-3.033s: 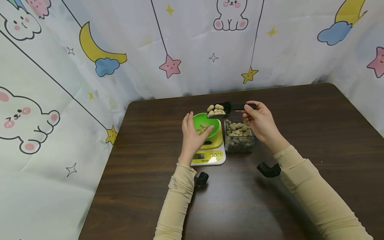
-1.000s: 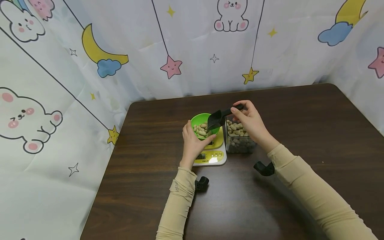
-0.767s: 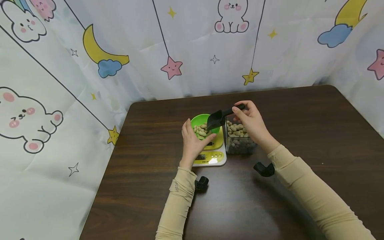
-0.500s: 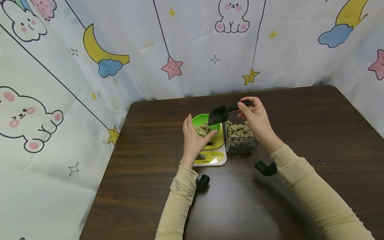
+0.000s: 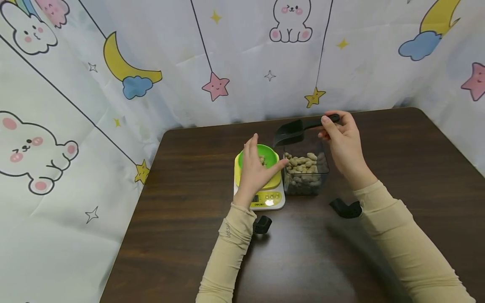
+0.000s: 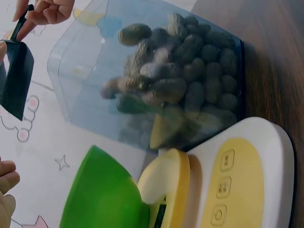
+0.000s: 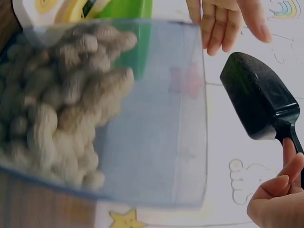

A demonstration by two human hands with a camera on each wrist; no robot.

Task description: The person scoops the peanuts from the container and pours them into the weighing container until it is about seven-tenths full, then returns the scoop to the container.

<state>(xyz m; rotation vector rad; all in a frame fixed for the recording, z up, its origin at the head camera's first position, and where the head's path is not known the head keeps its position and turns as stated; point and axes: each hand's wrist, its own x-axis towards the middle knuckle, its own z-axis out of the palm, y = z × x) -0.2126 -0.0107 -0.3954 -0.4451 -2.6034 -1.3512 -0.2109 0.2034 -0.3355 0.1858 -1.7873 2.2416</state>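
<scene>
My left hand (image 5: 254,173) hovers over the near side of the green bowl (image 5: 270,155), fingers straight and thumb spread to the right. In the left wrist view its fingertips (image 6: 7,183) are apart from the bowl. Peanuts in shell (image 5: 263,160) lie in the bowl, mostly hidden by the hand. The bowl sits on a yellow and white kitchen scale (image 5: 278,199); part of its display is covered. My right hand (image 5: 346,147) pinches the handle of a black scoop (image 5: 289,133), raised above the clear box (image 5: 324,168). No peanuts show in the scoop.
The box, right beside the scale, holds many peanuts (image 5: 302,165). Both stand on a dark wooden table (image 5: 182,202). A cartoon-printed curtain (image 5: 242,54) hangs behind and to the left. Black wrist-worn devices (image 5: 262,224) sit under both forearms.
The scoop, full of peanuts three seconds ago, tipped them into the bowl, then rose and moved right over the box. My left hand has come off the bowl, shifting right and up.
</scene>
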